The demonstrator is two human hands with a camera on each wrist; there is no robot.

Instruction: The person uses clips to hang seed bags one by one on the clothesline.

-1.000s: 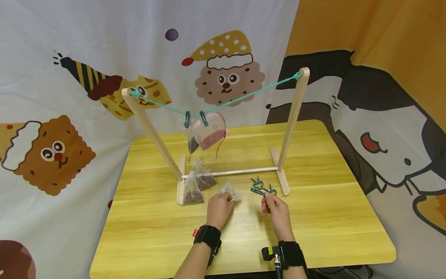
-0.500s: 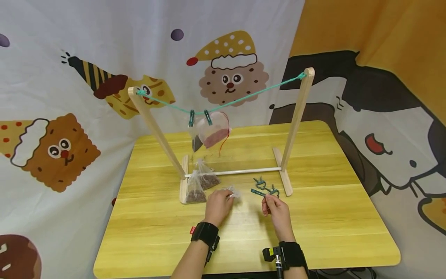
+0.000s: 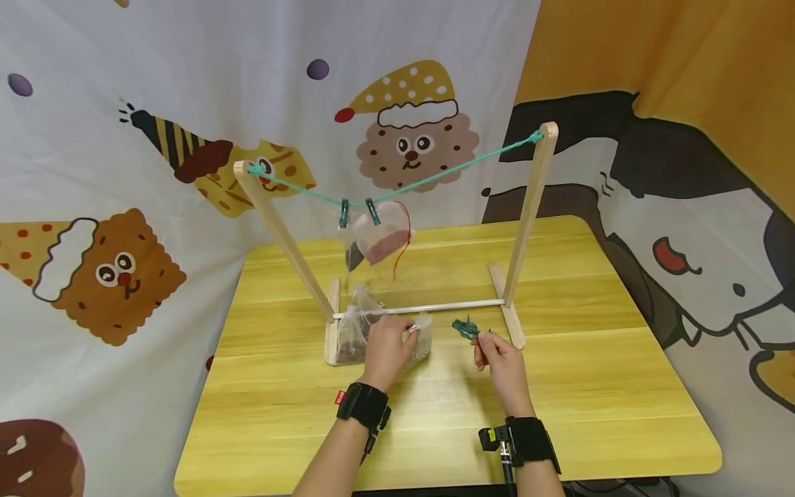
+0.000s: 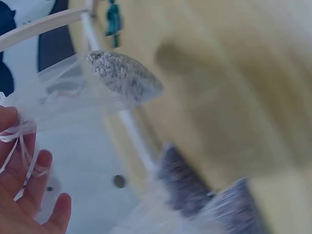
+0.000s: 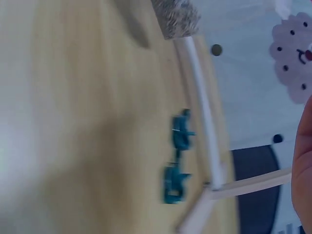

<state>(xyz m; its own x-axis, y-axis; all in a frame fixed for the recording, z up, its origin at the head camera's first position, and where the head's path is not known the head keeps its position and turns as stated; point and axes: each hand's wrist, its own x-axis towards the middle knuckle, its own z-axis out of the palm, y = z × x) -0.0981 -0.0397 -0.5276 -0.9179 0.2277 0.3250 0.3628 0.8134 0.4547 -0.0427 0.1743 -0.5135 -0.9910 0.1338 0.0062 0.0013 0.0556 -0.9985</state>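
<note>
My left hand [image 3: 388, 345] grips the tied neck of a small clear bag of pale grain [image 3: 424, 339], lifted just off the yellow table [image 3: 590, 386]. In the left wrist view the grain bag [image 4: 122, 75] hangs beyond my left hand [image 4: 29, 195], its white ribbon across my fingers. My right hand [image 3: 497, 353] has its fingers curled and seems to pinch a green clip [image 3: 466, 328]. In the right wrist view two more green clips [image 5: 181, 131] lie on the table by the rack's white bar, and only the edge of my right hand [image 5: 304, 161] shows.
A wooden rack [image 3: 528, 221] carries a green string [image 3: 447, 172] with two clipped bags [image 3: 379, 238] hanging at its middle. Two bags of brown contents [image 3: 349, 338] lie by the rack's left foot. A cartoon-print cloth hangs behind the table.
My left hand lifted the grain bag and moved it left towards the brown bags. My right hand rose slightly from the clips, one of them apparently in its fingers.
</note>
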